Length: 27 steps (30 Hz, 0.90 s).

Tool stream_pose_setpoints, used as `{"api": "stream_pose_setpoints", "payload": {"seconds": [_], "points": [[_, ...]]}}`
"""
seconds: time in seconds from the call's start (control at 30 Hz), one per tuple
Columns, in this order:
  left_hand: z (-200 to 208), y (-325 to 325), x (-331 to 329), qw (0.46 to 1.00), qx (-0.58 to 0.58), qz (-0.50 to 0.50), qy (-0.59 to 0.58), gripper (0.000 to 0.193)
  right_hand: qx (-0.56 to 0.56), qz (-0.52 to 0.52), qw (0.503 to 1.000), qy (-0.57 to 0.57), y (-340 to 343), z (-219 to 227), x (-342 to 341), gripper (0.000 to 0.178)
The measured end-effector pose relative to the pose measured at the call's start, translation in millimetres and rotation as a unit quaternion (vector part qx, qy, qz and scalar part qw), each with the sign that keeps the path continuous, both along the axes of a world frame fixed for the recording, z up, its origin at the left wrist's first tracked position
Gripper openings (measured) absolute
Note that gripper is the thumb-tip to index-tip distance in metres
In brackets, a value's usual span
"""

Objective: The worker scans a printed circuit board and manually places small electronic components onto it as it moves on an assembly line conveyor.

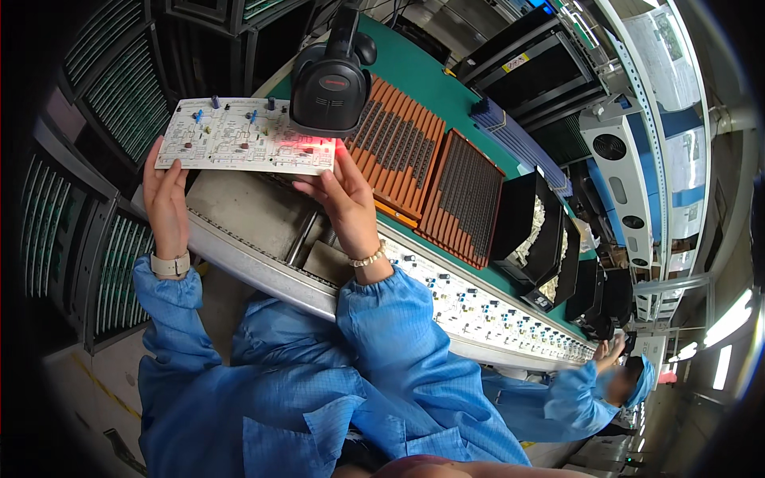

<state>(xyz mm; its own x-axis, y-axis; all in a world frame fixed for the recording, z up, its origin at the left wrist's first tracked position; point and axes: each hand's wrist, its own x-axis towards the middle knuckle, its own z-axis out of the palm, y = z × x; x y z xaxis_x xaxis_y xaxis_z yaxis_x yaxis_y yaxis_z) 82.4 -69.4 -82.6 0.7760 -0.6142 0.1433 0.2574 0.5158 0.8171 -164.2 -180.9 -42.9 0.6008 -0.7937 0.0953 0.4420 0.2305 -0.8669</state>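
Observation:
Between my two hands I hold up a white circuit board [231,147] with blue and dark components on its face. My left hand [166,199] grips its left end, fingers closed at the lower corner. At the right end my right hand [351,199] pinches the lower corner. A black barcode scanner [331,88] on a stand hangs over the board's right part. Its red light [317,151] falls on the board near my right fingers. Under the board lies a metal conveyor bed [239,209].
Orange-brown trays [398,147] of dark parts stand on the green bench [394,60]; black bins [530,223] of pale parts follow. Populated boards [478,307] line the conveyor to the right. Racks [123,80] of boards stand left. A person in blue [566,398] works farther along.

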Motion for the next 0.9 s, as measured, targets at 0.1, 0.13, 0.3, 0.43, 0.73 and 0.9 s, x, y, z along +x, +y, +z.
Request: {"api": "stream_pose_setpoints", "payload": {"seconds": [0.1, 0.13, 0.3, 0.43, 0.73, 0.9], "points": [[0, 0, 2, 1.0, -0.003, -0.002, -0.003, 0.051, 0.003, 0.027, 1.0, 0.014, -2, 0, -1, 0.06], [0, 0, 2, 1.0, -0.003, -0.003, -0.003, 0.051, 0.008, 0.02, 1.0, 0.01, -2, -1, -1, 0.061], [7, 1, 2, 0.996, 0.008, -0.077, -0.034, 0.049, 0.014, -0.031, 0.999, -0.002, -8, 2, -5, 0.06], [11, 2, 1, 0.992, 0.012, -0.109, -0.056, 0.05, 0.032, -0.062, 0.997, -0.016, -11, 7, -12, 0.059], [22, 7, -10, 0.957, 0.053, -0.236, -0.159, 0.054, 0.031, -0.218, 0.975, -0.004, -13, 14, -27, 0.054], [25, 6, -13, 0.946, 0.063, -0.254, -0.193, 0.056, 0.019, -0.245, 0.969, 0.005, -16, 10, -31, 0.053]]}}
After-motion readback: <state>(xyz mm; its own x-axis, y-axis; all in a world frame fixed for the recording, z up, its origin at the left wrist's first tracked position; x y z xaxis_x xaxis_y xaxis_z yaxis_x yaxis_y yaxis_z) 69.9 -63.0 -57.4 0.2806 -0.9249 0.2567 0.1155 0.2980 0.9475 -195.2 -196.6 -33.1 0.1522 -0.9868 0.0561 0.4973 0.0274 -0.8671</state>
